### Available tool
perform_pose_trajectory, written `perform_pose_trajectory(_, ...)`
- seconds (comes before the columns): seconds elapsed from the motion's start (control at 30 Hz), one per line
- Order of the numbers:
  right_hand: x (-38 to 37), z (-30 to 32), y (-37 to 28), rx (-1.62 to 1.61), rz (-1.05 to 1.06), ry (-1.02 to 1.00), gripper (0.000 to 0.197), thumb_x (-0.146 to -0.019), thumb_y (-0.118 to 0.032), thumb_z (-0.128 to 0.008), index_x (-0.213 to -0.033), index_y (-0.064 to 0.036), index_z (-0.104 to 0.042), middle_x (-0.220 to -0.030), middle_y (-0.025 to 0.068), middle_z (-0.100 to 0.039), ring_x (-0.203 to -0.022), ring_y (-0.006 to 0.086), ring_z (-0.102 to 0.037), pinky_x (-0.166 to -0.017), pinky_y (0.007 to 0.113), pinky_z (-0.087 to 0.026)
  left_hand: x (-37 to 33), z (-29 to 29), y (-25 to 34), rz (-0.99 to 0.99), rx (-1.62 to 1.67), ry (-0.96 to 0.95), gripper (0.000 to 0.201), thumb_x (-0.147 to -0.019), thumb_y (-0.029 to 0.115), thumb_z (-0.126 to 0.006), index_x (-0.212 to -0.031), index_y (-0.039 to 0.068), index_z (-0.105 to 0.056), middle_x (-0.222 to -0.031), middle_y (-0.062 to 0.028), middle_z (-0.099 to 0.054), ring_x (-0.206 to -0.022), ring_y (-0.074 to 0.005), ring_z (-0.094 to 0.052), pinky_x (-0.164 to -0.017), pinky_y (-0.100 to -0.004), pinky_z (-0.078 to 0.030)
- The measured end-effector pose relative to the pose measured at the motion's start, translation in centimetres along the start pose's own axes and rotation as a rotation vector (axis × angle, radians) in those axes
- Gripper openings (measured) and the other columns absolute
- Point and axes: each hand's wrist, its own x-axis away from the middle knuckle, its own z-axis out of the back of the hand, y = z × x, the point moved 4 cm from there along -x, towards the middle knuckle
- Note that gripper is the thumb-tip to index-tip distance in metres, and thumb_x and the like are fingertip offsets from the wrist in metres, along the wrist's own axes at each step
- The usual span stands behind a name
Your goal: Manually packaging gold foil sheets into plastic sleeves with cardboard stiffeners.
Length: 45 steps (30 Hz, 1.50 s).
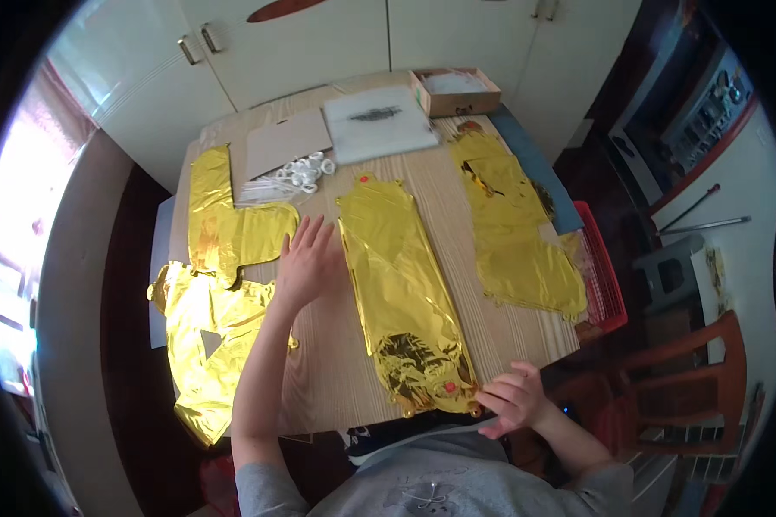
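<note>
A flat gold foil balloon, long and with small red dots near both ends, lies in the middle of the table. My left hand is just left of it, fingers stretched out and holding nothing. At the balloon's near right corner is my right hand, fingers loosely bent and apart. Whether its fingertips touch the foil I cannot tell. An L-shaped gold foil balloon lies left of my left hand. Nearer on that side is a crumpled gold foil balloon, partly behind my left forearm. Another gold foil balloon rests at the right.
White sticks and cup-shaped pieces are heaped by a grey-beige board. A clear plastic packet and a cardboard box stand toward the back of the wooden table. Right of it are a red basket and a wooden chair.
</note>
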Motion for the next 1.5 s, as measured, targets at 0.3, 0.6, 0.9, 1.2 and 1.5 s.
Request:
perform_pose_trajectory(0.3, -4.9, -1.9, 5.8, -0.039, -0.186, 0.069, 0.021, -0.079, -0.020, -0.063, -0.096, -0.0073, -0.066, -0.095, 0.0076, -0.060, -0.085, 0.0278, -0.058, -0.083, 0.043, -0.046, -12.9, 3.0, -14.7, 0.080, -0.128, 0.046, 0.033, -0.085, 0.018, -0.060, -0.116, 0.007, -0.060, -0.126, -0.0082, -0.060, -0.117, -0.0281, -0.055, -0.093, -0.0434, -0.047)
perform_pose_trajectory(0.6, -4.6, -2.8, 6.4, -0.030, -0.350, 0.091, 0.019, -0.073, -0.010, -0.064, -0.092, -0.0074, -0.067, -0.090, 0.0049, -0.062, -0.081, 0.0242, -0.060, -0.075, 0.039, -0.049, -20.2, 1.3, -19.8, -0.021, -0.035, -0.198, 0.039, -0.078, 0.019, -0.065, -0.114, 0.005, -0.063, -0.103, -0.0137, -0.069, -0.100, -0.0331, -0.064, -0.089, -0.0420, -0.050)
perform_pose_trajectory(0.9, -4.7, -3.0, 6.7, -0.021, -0.358, 0.092, 0.018, -0.072, -0.007, -0.064, -0.090, -0.0068, -0.066, -0.089, 0.0049, -0.061, -0.078, 0.0245, -0.059, -0.072, 0.038, -0.049, -21.2, 1.0, -21.7, -0.127, -0.039, -0.304, 0.041, -0.076, 0.018, -0.068, -0.116, 0.010, -0.065, -0.101, -0.0148, -0.069, -0.093, -0.0323, -0.066, -0.081, -0.0404, -0.052)
perform_pose_trajectory(1.2, -4.7, -3.1, 6.8, -0.011, -0.336, 0.089, 0.021, -0.069, -0.002, -0.066, -0.089, -0.0079, -0.066, -0.088, 0.0042, -0.061, -0.080, 0.0244, -0.060, -0.072, 0.037, -0.049, -20.3, 0.4, -19.3, -0.114, -0.424, -0.292, 0.021, -0.082, 0.026, -0.062, -0.091, 0.008, -0.069, -0.091, -0.0136, -0.070, -0.088, -0.0318, -0.067, -0.082, -0.0429, -0.052)
perform_pose_trajectory(1.5, -4.8, -3.1, 6.5, -0.016, -0.365, 0.070, 0.019, -0.070, -0.001, -0.066, -0.088, -0.0072, -0.067, -0.087, 0.0067, -0.061, -0.078, 0.0263, -0.060, -0.071, 0.038, -0.050, -19.6, 2.3, -21.7, 0.607, -0.181, -0.105, 0.077, -0.071, 0.060, -0.069, -0.115, -0.002, -0.062, -0.117, -0.0181, -0.063, -0.111, -0.0342, -0.059, -0.093, -0.0413, -0.049)
